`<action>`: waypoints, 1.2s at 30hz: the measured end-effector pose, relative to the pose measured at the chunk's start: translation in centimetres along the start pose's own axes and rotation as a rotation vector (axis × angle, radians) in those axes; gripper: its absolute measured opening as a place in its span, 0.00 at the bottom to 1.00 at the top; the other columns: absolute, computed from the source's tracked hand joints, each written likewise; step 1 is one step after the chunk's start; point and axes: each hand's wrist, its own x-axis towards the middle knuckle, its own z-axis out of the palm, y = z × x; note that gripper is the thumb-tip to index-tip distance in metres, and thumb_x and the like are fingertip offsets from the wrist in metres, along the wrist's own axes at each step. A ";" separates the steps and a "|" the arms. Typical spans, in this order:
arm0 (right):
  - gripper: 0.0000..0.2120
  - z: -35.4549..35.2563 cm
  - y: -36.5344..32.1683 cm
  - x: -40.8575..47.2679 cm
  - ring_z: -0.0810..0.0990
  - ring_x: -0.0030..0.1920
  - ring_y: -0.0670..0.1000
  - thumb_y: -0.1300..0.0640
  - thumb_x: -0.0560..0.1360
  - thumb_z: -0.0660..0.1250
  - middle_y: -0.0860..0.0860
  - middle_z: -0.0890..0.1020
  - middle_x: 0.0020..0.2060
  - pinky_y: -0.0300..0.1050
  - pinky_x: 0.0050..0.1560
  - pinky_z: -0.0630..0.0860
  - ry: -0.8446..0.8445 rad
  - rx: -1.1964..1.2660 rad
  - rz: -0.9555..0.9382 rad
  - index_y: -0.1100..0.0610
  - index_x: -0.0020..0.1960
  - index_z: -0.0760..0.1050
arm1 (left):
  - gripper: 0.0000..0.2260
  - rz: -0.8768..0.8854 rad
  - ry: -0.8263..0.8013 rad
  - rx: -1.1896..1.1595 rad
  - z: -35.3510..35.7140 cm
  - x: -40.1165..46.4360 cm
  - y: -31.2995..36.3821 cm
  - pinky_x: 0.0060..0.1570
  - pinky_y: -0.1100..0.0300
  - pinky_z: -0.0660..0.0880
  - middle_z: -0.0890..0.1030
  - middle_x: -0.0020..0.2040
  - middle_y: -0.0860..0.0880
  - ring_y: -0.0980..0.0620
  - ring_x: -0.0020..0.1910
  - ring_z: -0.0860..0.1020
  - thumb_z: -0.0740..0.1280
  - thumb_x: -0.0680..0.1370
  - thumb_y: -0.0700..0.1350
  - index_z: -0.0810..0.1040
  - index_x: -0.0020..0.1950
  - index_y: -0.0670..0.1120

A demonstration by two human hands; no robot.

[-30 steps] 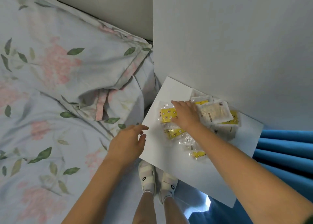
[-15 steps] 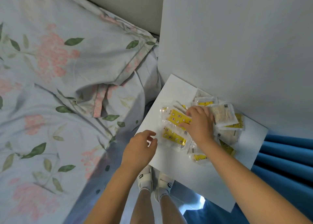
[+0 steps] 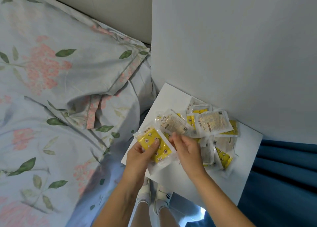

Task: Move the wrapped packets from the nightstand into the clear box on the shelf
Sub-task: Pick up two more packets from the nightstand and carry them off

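Floral bed [image 3: 68,89] left. Nightstand [image 3: 171,98] right. The packets [image 3: 214,123] are heaped at its far side. Seemingly none boxed yet; clear box unseen. Left hand [image 3: 142,155] grips one yellow packet [image 3: 154,146]. Right hand [image 3: 187,147] curled at heap's near edge; hold unclear.

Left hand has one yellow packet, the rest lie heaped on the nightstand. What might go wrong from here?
1. The yellow packet, held by the left hand at the edge of the nightstand, looks glossy; it may slip toward the floor.
2. The pile overlaps loosely; the right hand, pulling one packet out, may drag others off the top.
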 end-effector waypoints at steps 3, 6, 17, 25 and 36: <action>0.18 -0.2 1.6 2.1 0.73 0.60 0.52 0.43 0.69 0.72 0.43 0.78 0.54 0.52 0.58 0.74 0.043 -0.604 -0.127 0.47 0.57 0.75 | 0.17 0.014 0.087 -0.037 -1.3 0.4 -0.5 0.51 0.52 0.80 0.85 0.49 0.43 0.45 0.48 0.84 0.73 0.66 0.46 0.81 0.53 0.42; 0.38 0.4 3.2 3.2 0.62 0.69 0.55 0.43 0.67 0.73 0.50 0.67 0.68 0.51 0.69 0.63 -0.154 -1.043 -0.032 0.50 0.71 0.62 | 0.19 0.031 0.116 -0.044 -2.6 0.5 -0.7 0.55 0.46 0.77 0.85 0.49 0.42 0.42 0.49 0.84 0.74 0.64 0.45 0.81 0.53 0.41; 0.06 2.1 2.8 1.7 0.80 0.56 0.48 0.54 0.79 0.63 0.47 0.83 0.51 0.52 0.61 0.76 -0.214 -0.049 0.236 0.49 0.54 0.77 | 0.13 -0.005 0.015 0.093 -4.4 -0.3 -1.0 0.50 0.52 0.80 0.86 0.47 0.44 0.47 0.46 0.85 0.68 0.72 0.48 0.82 0.52 0.42; 0.28 2.2 -0.9 3.3 0.80 0.44 0.52 0.29 0.68 0.63 0.53 0.81 0.40 0.47 0.48 0.76 -0.162 -0.170 0.102 0.55 0.43 0.78 | 0.17 0.042 -0.032 0.027 -4.3 -0.9 -0.7 0.58 0.45 0.77 0.85 0.51 0.41 0.44 0.51 0.84 0.66 0.72 0.49 0.81 0.54 0.40; 0.36 0.6 1.9 8.8 0.71 0.63 0.56 0.41 0.64 0.76 0.51 0.76 0.60 0.50 0.64 0.64 -0.033 -1.087 -0.035 0.52 0.66 0.68 | 0.17 0.087 0.018 0.007 -5.6 -0.9 -0.3 0.52 0.49 0.80 0.85 0.51 0.41 0.44 0.50 0.84 0.67 0.71 0.49 0.82 0.54 0.40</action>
